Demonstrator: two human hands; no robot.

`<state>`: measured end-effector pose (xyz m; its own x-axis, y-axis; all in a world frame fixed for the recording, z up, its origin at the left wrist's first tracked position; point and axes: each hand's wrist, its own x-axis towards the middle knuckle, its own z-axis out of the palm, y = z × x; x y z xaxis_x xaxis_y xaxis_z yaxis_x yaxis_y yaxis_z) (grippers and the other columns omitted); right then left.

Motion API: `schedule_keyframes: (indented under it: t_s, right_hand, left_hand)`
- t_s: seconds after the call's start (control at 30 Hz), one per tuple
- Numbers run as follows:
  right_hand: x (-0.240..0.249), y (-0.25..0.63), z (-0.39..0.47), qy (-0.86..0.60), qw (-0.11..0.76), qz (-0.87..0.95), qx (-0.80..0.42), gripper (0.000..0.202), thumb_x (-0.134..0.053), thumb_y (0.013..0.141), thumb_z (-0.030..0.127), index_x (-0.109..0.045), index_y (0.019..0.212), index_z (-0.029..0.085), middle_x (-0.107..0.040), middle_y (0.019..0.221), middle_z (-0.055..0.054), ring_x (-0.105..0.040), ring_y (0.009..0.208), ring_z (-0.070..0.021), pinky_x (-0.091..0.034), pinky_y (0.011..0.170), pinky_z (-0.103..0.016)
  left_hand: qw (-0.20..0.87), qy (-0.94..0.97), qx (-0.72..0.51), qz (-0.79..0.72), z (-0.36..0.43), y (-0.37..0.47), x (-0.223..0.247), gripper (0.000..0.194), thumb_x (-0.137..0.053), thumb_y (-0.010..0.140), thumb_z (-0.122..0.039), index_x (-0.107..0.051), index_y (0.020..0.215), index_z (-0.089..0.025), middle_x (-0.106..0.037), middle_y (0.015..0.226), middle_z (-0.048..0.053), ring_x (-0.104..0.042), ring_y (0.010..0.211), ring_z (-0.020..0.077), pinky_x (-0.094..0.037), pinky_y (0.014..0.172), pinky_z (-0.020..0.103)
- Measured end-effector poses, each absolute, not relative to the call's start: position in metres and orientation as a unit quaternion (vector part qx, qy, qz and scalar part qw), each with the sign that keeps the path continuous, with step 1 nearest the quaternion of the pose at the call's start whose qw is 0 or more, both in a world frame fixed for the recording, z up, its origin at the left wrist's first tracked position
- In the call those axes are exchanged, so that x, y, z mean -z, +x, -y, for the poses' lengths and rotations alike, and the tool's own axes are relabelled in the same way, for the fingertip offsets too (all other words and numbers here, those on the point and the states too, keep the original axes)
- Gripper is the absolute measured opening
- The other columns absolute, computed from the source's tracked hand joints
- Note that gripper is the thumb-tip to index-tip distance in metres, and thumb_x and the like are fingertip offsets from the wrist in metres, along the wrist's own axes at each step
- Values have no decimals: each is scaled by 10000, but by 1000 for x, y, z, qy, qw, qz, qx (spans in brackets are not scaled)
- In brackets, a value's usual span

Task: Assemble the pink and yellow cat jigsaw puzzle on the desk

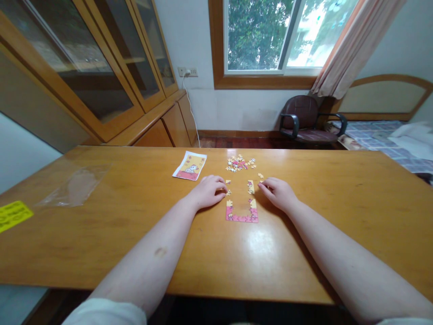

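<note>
Basically, puzzle border: joined jigsaw pieces (241,219) in a U, pink along the bottom and yellow starting up both sides, flat on the tabletop (135,234) between the two hands. Other bits sit above each arm of the U, with gaps.
Left hand (210,192): palm down, fingers curled, tips right beside the left column. Can't tell if that grip has a piece or is just resting there.
Right hand (278,193): thumb and fingers drawn close together, just outside the right column. A scrap of yellow shows at the fingertips, but whether the grip is actually pinching it, I can't tell.
Loose pile (237,164): pink and yellow pieces heaped beyond the border, plus a stray piece (260,175) between it and the right hand.
Picture sheet (190,166): flat on the tabletop, up and left of the border, in matching pink and yellow.
Handling: I'd guess thin, stiff card, super light, and easy to skid on that shiny surface. Joined bits would probably pop apart if lifted by one end.
Where to hold: opposite edges of the body, thumb and finger, going easy on the tabs since those look the most bendable.
</note>
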<state>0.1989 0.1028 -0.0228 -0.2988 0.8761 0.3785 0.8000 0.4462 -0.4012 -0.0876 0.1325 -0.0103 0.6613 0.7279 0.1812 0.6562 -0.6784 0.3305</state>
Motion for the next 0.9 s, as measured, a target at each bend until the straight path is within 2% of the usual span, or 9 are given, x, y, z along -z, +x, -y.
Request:
schedule_keyframes:
  t_s: [0.2, 0.4, 0.57, 0.9]
  right_hand:
    - [22, 198, -102, -518, 278, 806, -65, 347, -425, 919, 383, -583, 671, 199, -548, 632, -29, -506, 612, -148, -369, 598, -263]
    - [23, 198, -103, -519, 276, 807, -63, 365, -415, 921, 403, -597, 678, 201, -559, 638, -34, -510, 615, -151, -371, 601, -265]
    - [24, 199, -103, -517, 271, 809, -67, 355, -412, 922, 389, -593, 684, 197, -556, 647, -34, -517, 626, -153, -369, 607, -267]
    - [24, 199, -103, -517, 279, 806, -70, 355, -425, 918, 394, -598, 679, 198, -558, 639, -30, -512, 616, -148, -372, 602, -264]
  left_hand:
    - [114, 878, -165, -435, -138, -93, 10, 148, -541, 807, -249, -672, 873, -228, -624, 970, 41, -541, 959, 215, -420, 895, 383]
    - [121, 901, -145, -391, -133, -89, 9, 236, -542, 829, -286, -686, 1016, -287, -609, 1080, 38, -530, 1017, 215, -395, 945, 389]
    - [118, 908, -139, -378, -130, -88, 9, 163, -560, 816, -288, -696, 904, -266, -614, 1068, 30, -534, 999, 211, -397, 934, 387]
    - [100, 904, -120, -398, -129, -87, 5, 148, -589, 778, -303, -694, 858, -237, -642, 990, 37, -563, 936, 213, -405, 885, 379]
